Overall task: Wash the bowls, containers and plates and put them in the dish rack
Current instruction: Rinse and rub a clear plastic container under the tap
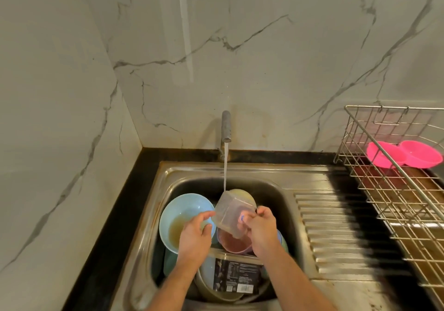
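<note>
A clear square plastic container [231, 211] is held tilted under the water stream from the tap [226, 126], over the steel sink [286, 205]. My right hand [260, 229] grips its rim on the right side. My left hand [195, 232] touches its left side with relaxed fingers. Beneath lie a light blue bowl [179, 211] holding murky water, a pink bowl [234, 244], a yellowish plate [242, 194] behind the container, and a clear container with a black label [236, 277]. The wire dish rack [394, 186] at the right holds two pink bowls [406, 153].
A ribbed steel drainboard [334, 229] lies between sink and rack. A black counter edge [125, 202] borders the sink on the left. Marble wall tiles rise behind and to the left.
</note>
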